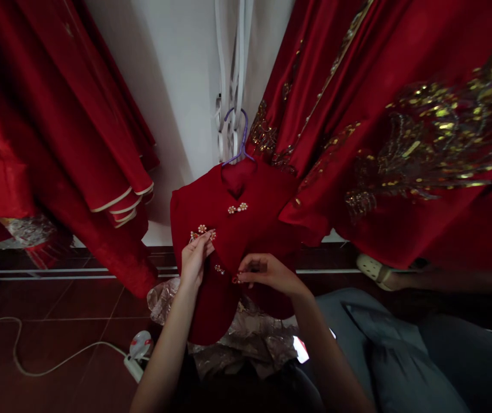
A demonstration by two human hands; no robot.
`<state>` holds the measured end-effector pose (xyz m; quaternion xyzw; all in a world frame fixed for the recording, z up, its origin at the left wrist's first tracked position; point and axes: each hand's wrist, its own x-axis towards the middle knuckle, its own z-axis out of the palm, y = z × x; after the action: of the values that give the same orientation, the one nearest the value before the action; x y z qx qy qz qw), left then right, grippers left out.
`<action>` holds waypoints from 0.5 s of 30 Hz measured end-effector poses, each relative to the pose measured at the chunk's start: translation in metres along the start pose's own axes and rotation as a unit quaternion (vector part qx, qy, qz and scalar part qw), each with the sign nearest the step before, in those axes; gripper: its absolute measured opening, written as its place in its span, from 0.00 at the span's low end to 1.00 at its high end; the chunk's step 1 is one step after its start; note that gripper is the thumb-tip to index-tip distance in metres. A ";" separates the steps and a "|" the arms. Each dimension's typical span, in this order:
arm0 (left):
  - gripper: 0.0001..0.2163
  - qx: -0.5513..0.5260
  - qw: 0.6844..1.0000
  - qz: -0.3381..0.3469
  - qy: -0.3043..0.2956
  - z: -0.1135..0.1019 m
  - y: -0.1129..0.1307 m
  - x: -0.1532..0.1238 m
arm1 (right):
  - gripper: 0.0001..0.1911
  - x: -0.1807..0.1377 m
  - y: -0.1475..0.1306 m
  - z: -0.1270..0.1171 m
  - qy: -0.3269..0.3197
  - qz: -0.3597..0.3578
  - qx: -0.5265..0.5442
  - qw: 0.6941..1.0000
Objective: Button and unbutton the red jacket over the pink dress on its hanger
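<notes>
A dark red garment (211,195) hangs on a purple hanger (245,137) in front of me. Pearly flower ornaments (238,209) sit on its chest. My left hand (196,255) is closed in a pinch at another flower ornament (213,234) on the left side, with a fingertip touching it. More ornaments (202,229) show just above those fingers. My right hand (267,272) is pinched shut on a small red piece (235,280), low over the garment; its exact kind is too small to tell. A small flower ornament (219,269) lies on the cloth between both hands.
Red draped garments hang left (100,143) and right (336,115), the right one with gold sequins. White straps (233,69) hang behind the hanger. Crinkled clear plastic (246,338) lies beneath. A power strip (133,367) with cable is on the floor. A person's foot in a clog (373,271) is at right.
</notes>
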<state>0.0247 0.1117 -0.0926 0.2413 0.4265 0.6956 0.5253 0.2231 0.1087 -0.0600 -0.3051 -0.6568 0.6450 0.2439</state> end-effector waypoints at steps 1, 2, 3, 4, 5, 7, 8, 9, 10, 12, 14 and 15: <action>0.14 0.009 1.000 0.004 0.009 0.000 -0.001 0.001 | 0.14 0.000 0.000 0.001 -0.001 -0.001 -0.001 1.000; 0.14 0.016 1.000 0.009 0.019 0.001 -0.003 0.002 | 0.14 0.000 -0.001 0.002 -0.001 -0.001 -0.001 1.000; 0.13 0.021 0.999 0.015 0.028 0.001 -0.005 0.003 | 0.14 0.000 -0.001 0.003 -0.001 0.001 -0.001 1.000; 0.14 0.024 0.999 0.018 0.033 0.002 -0.006 0.003 | 0.14 0.000 -0.001 0.003 0.000 0.003 0.001 1.000; 0.14 0.028 0.999 0.016 0.031 0.004 -0.007 0.004 | 0.14 0.000 -0.001 0.003 0.001 0.005 0.002 1.000; 0.16 0.053 0.999 0.012 0.006 0.008 -0.006 0.004 | 0.14 -0.001 0.000 0.002 -0.005 0.009 -0.001 1.000; 0.16 0.079 0.997 0.020 -0.014 0.011 -0.003 0.005 | 0.14 -0.001 0.000 0.000 -0.014 0.012 -0.002 1.000; 0.15 0.114 0.992 0.045 -0.035 0.015 0.000 0.006 | 0.14 -0.002 0.001 -0.002 -0.027 0.016 -0.003 1.000; 0.14 0.154 0.983 0.085 -0.054 0.021 0.005 0.008 | 0.14 -0.003 0.001 -0.004 -0.042 0.022 -0.003 0.999; 0.12 0.243 0.946 0.199 -0.084 0.033 0.016 0.014 | 0.14 -0.005 0.003 -0.008 -0.071 0.036 -0.002 0.997; 0.12 0.342 0.880 0.310 -0.111 0.047 0.028 0.020 | 0.15 -0.007 0.004 -0.011 -0.085 0.046 -0.004 0.995; 0.12 0.393 0.839 0.355 -0.123 0.053 0.033 0.023 | 0.15 -0.008 0.004 -0.012 -0.087 0.048 -0.007 0.995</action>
<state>0.0413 0.1483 -0.0398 0.6459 0.4808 0.5734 0.1514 0.2375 0.1115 -0.0624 -0.2809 -0.6645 0.6754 0.1528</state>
